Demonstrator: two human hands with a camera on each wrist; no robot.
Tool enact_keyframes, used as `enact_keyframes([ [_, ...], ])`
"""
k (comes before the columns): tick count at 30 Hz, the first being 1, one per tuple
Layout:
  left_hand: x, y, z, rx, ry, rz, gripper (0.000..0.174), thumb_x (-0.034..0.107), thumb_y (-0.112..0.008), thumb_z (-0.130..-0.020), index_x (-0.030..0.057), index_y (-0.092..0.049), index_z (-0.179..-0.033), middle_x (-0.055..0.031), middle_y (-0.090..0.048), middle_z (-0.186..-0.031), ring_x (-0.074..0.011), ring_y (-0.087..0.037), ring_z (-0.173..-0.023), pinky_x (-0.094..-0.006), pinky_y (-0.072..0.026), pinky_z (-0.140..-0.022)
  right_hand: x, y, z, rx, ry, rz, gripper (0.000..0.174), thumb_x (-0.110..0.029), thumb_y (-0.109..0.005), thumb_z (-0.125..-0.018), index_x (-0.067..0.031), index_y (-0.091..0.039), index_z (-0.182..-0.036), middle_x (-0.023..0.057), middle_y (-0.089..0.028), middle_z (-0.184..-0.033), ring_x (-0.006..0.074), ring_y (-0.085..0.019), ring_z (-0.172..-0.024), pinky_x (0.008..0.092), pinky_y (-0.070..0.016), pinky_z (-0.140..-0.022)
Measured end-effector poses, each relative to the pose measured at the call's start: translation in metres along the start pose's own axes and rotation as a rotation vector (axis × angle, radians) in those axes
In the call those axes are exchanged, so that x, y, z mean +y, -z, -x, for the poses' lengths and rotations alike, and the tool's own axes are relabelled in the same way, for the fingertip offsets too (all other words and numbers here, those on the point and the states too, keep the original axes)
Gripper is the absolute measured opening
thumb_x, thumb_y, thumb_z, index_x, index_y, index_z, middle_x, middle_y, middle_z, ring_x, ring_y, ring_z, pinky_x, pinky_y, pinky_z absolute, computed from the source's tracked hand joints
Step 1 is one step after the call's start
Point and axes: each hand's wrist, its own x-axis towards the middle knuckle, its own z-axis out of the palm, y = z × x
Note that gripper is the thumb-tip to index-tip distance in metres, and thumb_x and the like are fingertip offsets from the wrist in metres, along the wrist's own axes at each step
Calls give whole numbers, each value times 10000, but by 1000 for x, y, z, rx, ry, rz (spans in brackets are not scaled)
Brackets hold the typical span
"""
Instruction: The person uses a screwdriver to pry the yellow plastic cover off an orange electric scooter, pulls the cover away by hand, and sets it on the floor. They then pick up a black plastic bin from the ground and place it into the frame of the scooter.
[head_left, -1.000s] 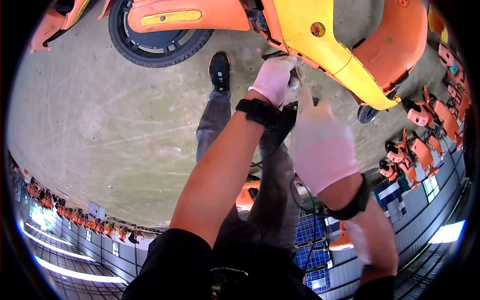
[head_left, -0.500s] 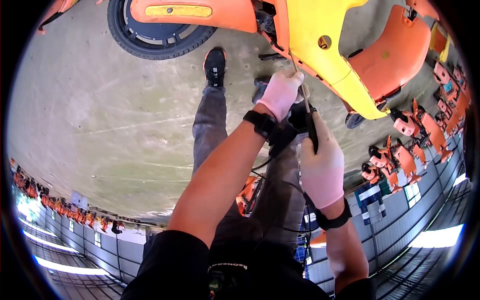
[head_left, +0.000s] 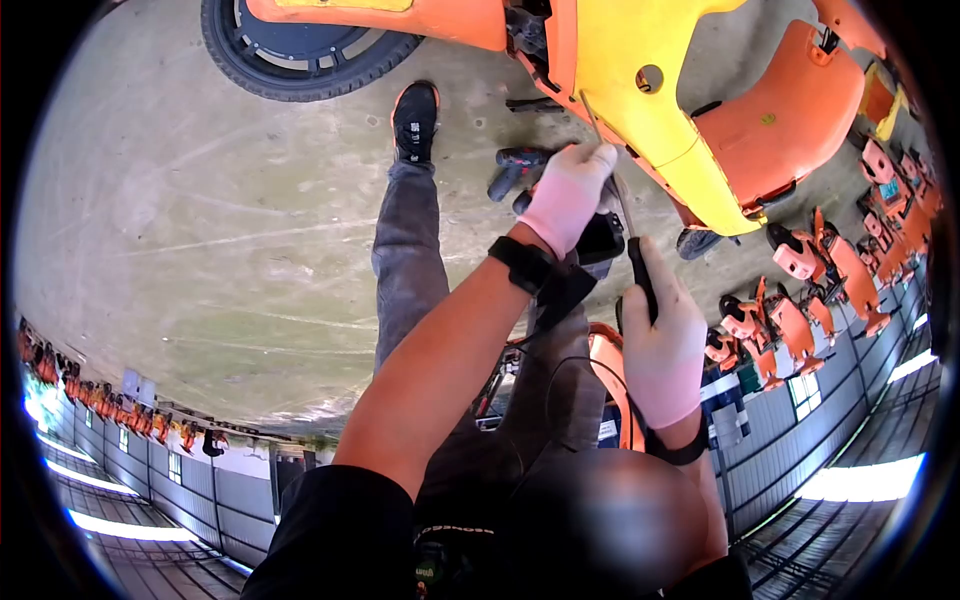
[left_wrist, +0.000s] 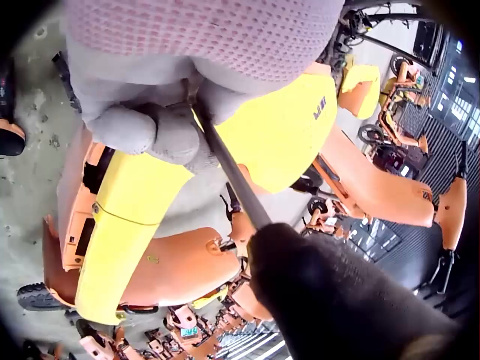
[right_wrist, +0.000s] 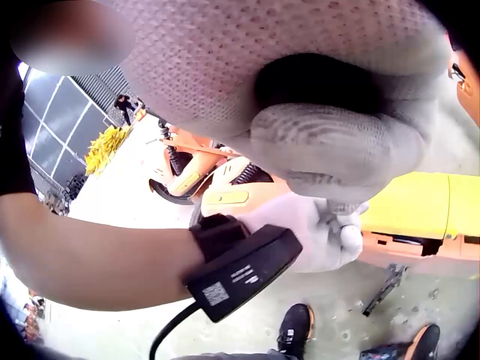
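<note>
My gloved left hand (head_left: 570, 195) pinches the thin metal shaft of a long screwdriver (head_left: 642, 275) just beside the yellow panel (head_left: 650, 85) of an orange scooter. In the left wrist view, the shaft (left_wrist: 238, 178) passes between thumb and curled fingers. Lower and to the right, my gloved right hand (head_left: 665, 345) grips the black handle, its index finger lying along it. The handle's rounded end (right_wrist: 315, 86) shows inside that fist in the right wrist view. The shaft points up at the scooter's panel edge; in the head view its tip overlaps the yellow panel.
On the concrete floor beside my left hand lies a cordless drill (head_left: 512, 172). The scooter's wheel (head_left: 315, 50) is at the upper left, near a black shoe (head_left: 415, 125). Rows of orange scooters (head_left: 800, 330) line the right side. A black cable (right_wrist: 171, 330) trails from the left wrist camera.
The right hand has drawn down and away from the left hand, now back on the screwdriver's handle. The left hand stays at the shaft. The drill on the floor has come into view.
</note>
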Motion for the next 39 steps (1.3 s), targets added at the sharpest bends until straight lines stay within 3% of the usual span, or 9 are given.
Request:
enact_keyframes([
  [3,-13,14,-21,2,27,411,360,328,-448,-1026,23,-593,-1153,-68,-642,-882,-129,-580,-654,-241,-463,-589,-1,9,-12,-40,-36,-46,424,-63,-518,-894,-19,-553,-1314,233,-616,-900,372,-623,-763,428,-496,-696],
  [9,-43,0,-74,266,-140,-21,332,341,-554,-983,18,-616,-1031,-34,-620,-832,-145,-619,-697,-281,-501,-639,-9,22,-20,-46,73,101,426,-56,-500,-897,-42,-555,-1319,251,-628,-945,370,-636,-781,412,-501,-706],
  [11,-50,-17,-94,357,-300,-130,390,365,-637,-935,-22,-605,-968,-90,-652,-848,-202,-644,-755,-327,-514,-706,-27,30,-25,-218,-197,54,409,-24,-461,-915,15,-544,-1314,236,-636,-1188,301,-653,-1058,341,-481,-920],
  [15,-54,-36,-115,619,-377,-249,473,388,-698,-879,-48,-573,-1014,-189,-675,-948,-336,-657,-921,-378,-507,-809,-29,33,-31,-231,-101,171,420,-19,-447,-908,42,-534,-1314,218,-651,-1145,238,-646,-910,312,-487,-839],
  [16,-48,-42,-108,663,-373,-232,499,391,-710,-866,-56,-560,-1030,-222,-673,-983,-371,-648,-973,-393,-500,-834,-19,32,-31,-205,-18,170,454,-47,-481,-902,-54,-539,-1352,240,-605,-905,354,-624,-791,401,-493,-722],
  [23,-54,-41,-116,677,-376,-182,542,397,-752,-840,-71,-539,-1013,-236,-665,-962,-364,-654,-905,-403,-510,-787,0,41,-42,-243,27,76,444,-44,-460,-907,-22,-524,-1345,237,-631,-998,320,-643,-828,376,-497,-769],
  [26,-53,-39,-111,685,-391,-169,526,402,-748,-830,-54,-545,-995,-242,-668,-960,-388,-650,-926,-432,-506,-799,-17,46,-47,-291,-310,-244,446,-84,-442,-929,13,-512,-1359,23,-551,-735,43,-421,-532,205,-354,-484],
  [28,-55,-38,-119,688,-396,-167,509,404,-757,-804,-36,-561,-968,-243,-668,-949,-413,-643,-938,-459,-504,-805,-28,49,-49,-252,-449,-388,417,-93,-461,-934,24,-547,-1324,1,-548,-728,24,-424,-537,196,-347,-490],
  [39,-45,-35,-111,637,-313,-139,498,363,-815,-741,-14,-624,-1004,-217,-672,-1008,-388,-646,-966,-447,-503,-848,-46,33,-34,-185,-132,211,391,-44,-465,-925,22,-550,-1300,191,-653,-902,186,-622,-741,307,-496,-714],
])
